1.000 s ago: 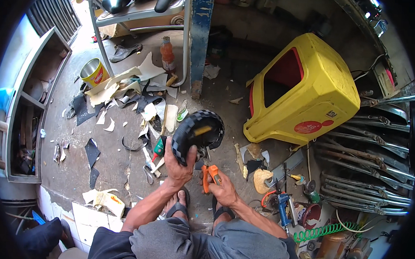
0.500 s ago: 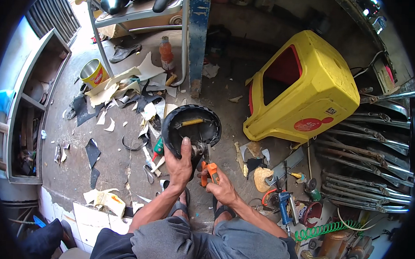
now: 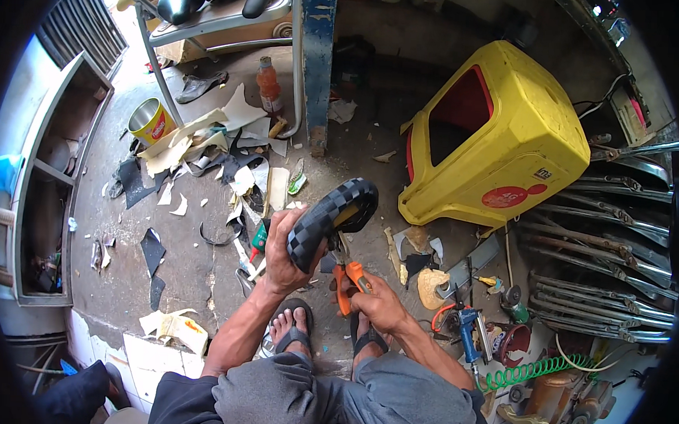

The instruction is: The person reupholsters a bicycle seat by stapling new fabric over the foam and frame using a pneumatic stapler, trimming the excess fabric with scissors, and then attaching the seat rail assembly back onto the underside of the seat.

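My left hand [image 3: 280,256] grips a small black seat [image 3: 313,227] with a checkered cover, holding it on edge above the floor between my feet. Its hollow underside faces away to the right and is mostly hidden. In my right hand [image 3: 385,305] is a pair of pliers [image 3: 356,275] with orange handles, the fingers wrapped round them. The pliers' jaws point up at the seat's lower edge; whether they bite on it I cannot make out. A green bottle [image 3: 259,237] lies left of the seat, close to my left hand.
Scraps of sheet material [image 3: 178,152] litter the floor at left, near a yellow tin [image 3: 150,122] and an orange bottle [image 3: 269,86]. A big yellow plastic stool [image 3: 533,136] lies on its side at right. Metal frames [image 3: 607,244], a blue air tool [image 3: 468,332] and a green coiled hose [image 3: 532,372] are beside it.
My left hand has turned the seat so its checkered outer side faces me, where the underside showed before. The pliers have shifted slightly right with my right hand.
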`<state>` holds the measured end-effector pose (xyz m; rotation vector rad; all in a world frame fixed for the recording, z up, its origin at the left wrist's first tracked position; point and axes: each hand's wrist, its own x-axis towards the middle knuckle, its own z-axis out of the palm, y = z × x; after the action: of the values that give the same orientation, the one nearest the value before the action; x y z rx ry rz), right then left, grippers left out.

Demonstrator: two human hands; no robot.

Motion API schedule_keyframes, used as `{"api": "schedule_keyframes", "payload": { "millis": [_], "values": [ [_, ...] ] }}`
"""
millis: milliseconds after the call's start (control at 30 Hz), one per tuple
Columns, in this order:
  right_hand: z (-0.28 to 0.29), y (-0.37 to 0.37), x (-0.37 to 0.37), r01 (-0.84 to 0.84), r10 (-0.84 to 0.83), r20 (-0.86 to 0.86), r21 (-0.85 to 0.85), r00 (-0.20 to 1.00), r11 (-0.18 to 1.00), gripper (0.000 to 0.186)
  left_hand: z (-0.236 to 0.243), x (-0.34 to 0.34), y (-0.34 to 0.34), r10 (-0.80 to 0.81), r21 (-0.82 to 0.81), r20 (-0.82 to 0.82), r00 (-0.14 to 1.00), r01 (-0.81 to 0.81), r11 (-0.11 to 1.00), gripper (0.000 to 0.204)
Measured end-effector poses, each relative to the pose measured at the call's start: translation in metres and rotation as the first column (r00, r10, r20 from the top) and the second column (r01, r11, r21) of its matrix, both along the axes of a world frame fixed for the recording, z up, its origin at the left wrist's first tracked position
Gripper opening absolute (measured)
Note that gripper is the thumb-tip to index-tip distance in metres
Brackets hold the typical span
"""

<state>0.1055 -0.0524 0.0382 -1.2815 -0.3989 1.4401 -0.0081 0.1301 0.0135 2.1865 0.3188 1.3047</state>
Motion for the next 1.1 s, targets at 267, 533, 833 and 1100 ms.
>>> {"api": "schedule_keyframes", "payload": {
  "millis": [267, 533, 833, 1100],
  "values": [
    [-0.037, 0.005, -0.014, -0.027, -0.037, 0.542, 0.111, 0.839, 0.993, 0.039, -0.005, 0.024, -0.037, 0.263, -0.854, 0.030, 0.964, -0.112, 0.508, 0.052],
    [-0.042, -0.009, -0.009, 0.051, -0.075, 0.217, 0.114, 0.973, 0.992, 0.013, -0.031, 0.018, -0.035, 0.131, -0.649, -0.009, 0.991, -0.106, 0.753, 0.045],
    [-0.036, -0.009, -0.001, 0.029, -0.035, -0.237, -0.028, 0.971, 0.999, 0.052, -0.019, 0.010, 0.011, -0.121, -0.099, -0.164, 0.979, 0.105, 0.989, 0.061],
    [-0.045, -0.001, -0.009, -0.035, 0.035, 0.377, -0.007, 0.926, 0.999, 0.035, -0.032, 0.028, -0.040, 0.271, -0.832, -0.017, 0.962, -0.165, 0.531, 0.049]
  ]
}}
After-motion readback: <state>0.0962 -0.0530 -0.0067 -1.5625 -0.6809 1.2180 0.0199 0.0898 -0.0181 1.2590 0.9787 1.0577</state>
